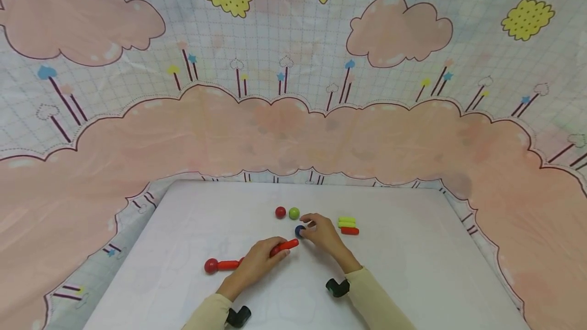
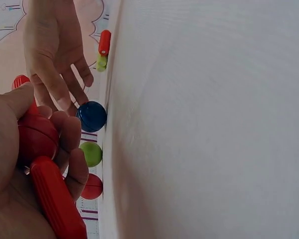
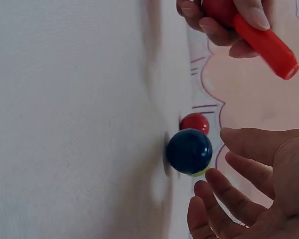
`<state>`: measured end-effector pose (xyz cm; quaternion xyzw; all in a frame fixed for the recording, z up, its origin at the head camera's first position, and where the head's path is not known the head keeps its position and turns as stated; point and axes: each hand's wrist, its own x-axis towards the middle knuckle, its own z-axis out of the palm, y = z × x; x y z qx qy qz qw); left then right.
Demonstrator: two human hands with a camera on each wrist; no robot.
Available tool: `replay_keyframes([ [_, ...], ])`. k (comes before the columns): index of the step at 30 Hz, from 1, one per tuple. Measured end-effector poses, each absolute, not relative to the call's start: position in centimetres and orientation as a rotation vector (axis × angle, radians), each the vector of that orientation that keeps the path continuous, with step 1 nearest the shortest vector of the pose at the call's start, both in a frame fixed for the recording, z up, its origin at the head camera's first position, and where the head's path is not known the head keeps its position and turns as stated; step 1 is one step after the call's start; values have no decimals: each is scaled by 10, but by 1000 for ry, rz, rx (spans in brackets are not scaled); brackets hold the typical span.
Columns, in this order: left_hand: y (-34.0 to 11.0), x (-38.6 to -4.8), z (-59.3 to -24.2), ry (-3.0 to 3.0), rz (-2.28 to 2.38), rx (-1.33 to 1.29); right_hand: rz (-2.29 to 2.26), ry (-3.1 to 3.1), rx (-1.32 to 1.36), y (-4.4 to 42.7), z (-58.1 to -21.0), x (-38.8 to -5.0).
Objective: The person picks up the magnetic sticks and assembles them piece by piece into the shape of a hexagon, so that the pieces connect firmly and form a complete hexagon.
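My left hand [image 1: 258, 264] grips a red ball-and-rod toy piece, its fingers curled round a red ball [image 2: 38, 139]. One red rod [image 3: 269, 47] sticks out past the thumb. Another red rod [image 1: 228, 265] runs out on the left to a red end ball [image 1: 211, 266]; the hand covers the middle. My right hand [image 1: 323, 234] reaches over a dark blue ball [image 3: 189, 151] on the table. Its fingers are parted and gently bent, with a gap to the ball in the right wrist view.
Behind the blue ball, a loose red ball [image 1: 280, 212] and a green ball [image 1: 294, 213] sit side by side. Two yellow rods [image 1: 346, 222] and a red rod [image 1: 350, 230] lie to the right on the white table [image 1: 412, 269]. A patterned cloth [image 1: 284, 136] hangs behind.
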<state>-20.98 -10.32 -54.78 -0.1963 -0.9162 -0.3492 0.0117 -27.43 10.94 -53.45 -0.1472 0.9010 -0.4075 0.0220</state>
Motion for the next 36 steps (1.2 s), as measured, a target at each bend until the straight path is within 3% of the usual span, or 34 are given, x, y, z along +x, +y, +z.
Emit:
replay_keyframes([
  [36,-104,-211,-550,-2841,-1157,-600,-1169,2761,-444,104,-539,-270],
])
